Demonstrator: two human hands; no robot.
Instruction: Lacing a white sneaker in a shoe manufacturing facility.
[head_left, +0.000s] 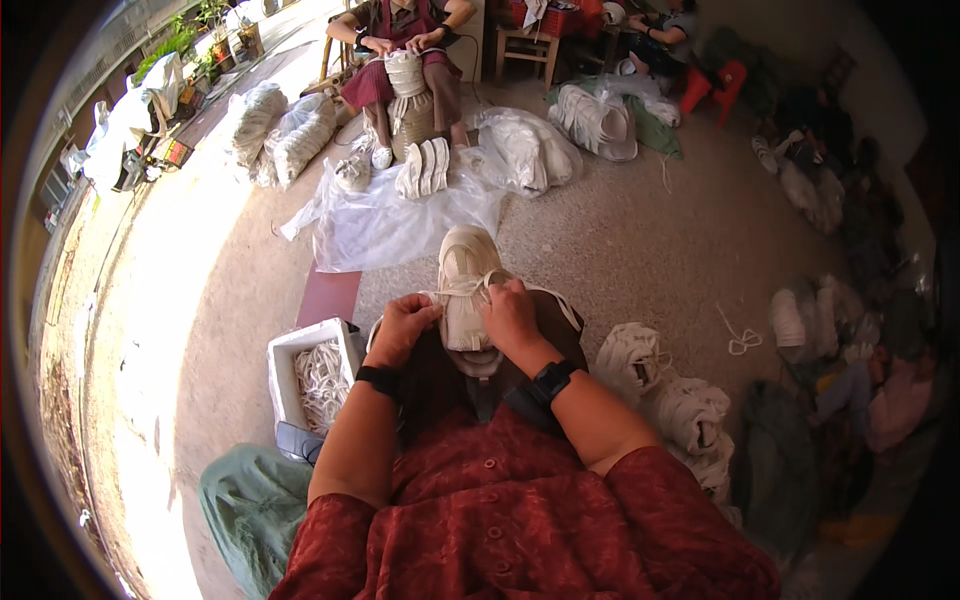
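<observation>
A cream-coloured shoe (pixel 465 270) rests on my lap, toe pointing away from me. My left hand (pixel 402 328) grips its left side near the laces. My right hand (pixel 510 312) holds a white lace (pixel 470 286) across the top of the shoe, fingers pinched on it. Both wrists wear dark bands. My dark red buttoned sleeves fill the lower part of the view.
A white box of laces (pixel 318 380) stands by my left knee. Piles of pale shoe parts (pixel 660 385) lie to my right. A clear plastic sheet (pixel 390 220) with more shoes lies ahead. Another seated person (pixel 405 50) works at the far side.
</observation>
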